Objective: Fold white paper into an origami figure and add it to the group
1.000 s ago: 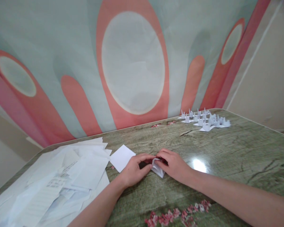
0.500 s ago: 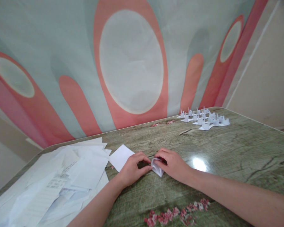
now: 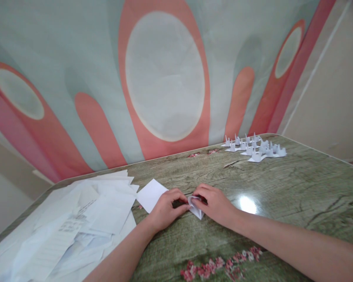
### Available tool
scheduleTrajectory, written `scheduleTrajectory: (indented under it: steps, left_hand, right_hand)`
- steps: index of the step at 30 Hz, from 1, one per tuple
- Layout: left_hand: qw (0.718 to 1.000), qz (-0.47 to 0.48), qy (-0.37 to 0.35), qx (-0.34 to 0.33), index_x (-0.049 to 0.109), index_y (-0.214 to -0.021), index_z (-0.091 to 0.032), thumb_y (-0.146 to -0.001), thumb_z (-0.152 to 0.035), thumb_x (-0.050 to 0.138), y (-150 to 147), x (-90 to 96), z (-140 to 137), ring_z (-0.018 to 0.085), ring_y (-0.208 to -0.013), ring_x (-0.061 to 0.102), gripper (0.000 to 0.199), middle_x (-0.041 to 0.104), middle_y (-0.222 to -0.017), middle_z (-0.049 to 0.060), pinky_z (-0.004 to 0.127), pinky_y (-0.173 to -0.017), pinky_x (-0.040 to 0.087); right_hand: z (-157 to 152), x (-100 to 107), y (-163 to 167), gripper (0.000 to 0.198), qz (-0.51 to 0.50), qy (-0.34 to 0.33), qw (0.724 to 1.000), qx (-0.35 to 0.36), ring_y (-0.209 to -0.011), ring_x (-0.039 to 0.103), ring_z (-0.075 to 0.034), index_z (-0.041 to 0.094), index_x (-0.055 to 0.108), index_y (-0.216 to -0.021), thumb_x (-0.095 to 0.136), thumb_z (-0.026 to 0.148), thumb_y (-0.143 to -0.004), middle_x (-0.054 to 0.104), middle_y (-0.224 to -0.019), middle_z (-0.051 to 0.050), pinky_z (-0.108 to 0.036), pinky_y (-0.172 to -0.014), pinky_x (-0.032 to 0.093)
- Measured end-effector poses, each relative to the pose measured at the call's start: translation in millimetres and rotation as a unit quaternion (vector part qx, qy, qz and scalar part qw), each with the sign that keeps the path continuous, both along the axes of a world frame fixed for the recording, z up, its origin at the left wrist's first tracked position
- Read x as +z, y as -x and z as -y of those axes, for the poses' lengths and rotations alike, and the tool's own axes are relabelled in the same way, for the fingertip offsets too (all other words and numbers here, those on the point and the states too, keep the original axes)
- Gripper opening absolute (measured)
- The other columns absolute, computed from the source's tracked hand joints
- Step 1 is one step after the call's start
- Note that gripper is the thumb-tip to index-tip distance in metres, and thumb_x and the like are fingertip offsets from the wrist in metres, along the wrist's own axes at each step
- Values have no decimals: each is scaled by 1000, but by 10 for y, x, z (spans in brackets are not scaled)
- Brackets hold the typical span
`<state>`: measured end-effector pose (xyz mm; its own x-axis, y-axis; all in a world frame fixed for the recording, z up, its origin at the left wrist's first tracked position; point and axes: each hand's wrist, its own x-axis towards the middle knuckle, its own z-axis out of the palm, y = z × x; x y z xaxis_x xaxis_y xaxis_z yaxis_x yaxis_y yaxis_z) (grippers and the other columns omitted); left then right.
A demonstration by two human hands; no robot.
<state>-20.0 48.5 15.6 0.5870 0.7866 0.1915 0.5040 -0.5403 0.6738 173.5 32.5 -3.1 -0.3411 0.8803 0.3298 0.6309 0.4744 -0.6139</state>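
A small piece of folded white paper [image 3: 197, 212] lies between my hands at the middle of the table, one pointed corner facing me. My left hand [image 3: 168, 209] pinches its left edge with thumb and fingertips. From the other side my right hand [image 3: 213, 203] grips the upper right part, its fingers bent over the fold and partly hiding it. A flat square sheet of white paper [image 3: 151, 194] rests just beyond my left hand, which covers its near right edge.
A spread pile of loose white papers [image 3: 111, 207], some printed, covers the table's left side. Several folded paper cranes [image 3: 256, 156] stand at the far right. The wood-patterned table [image 3: 282, 196] meets a painted wall [image 3: 170, 78] at the back.
Both hands stay on the folded paper with hardly any movement. The whole view has shifted very slightly.
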Motion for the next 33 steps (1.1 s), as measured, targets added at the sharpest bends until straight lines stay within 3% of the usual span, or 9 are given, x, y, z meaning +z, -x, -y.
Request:
scheduleTrajectory:
  steps: [15, 33]
  left_hand:
    - [1000, 6, 0, 0, 62, -79, -18, -78, -15, 57, -6, -26, -7, 14, -78, 55, 6, 59, -79, 1, 23, -74, 40]
    - [998, -10, 5, 54, 65, -82, -19, -76, -23, 61, -104, -67, -7, 13, -71, 54, 8, 58, -75, 0, 21, -65, 40]
  right_hand:
    - [-3, -16, 34, 10, 4, 6, 1000, -16, -70, 52, -13, 19, 62, -77, 54, 22, -82, 55, -76, -1, -24, -65, 40]
    - [-21, -55, -23, 11, -31, 25, 999, 31, -73, 52, -14, 19, 63, -83, 53, 17, -83, 53, -79, -1, -24, -67, 41]
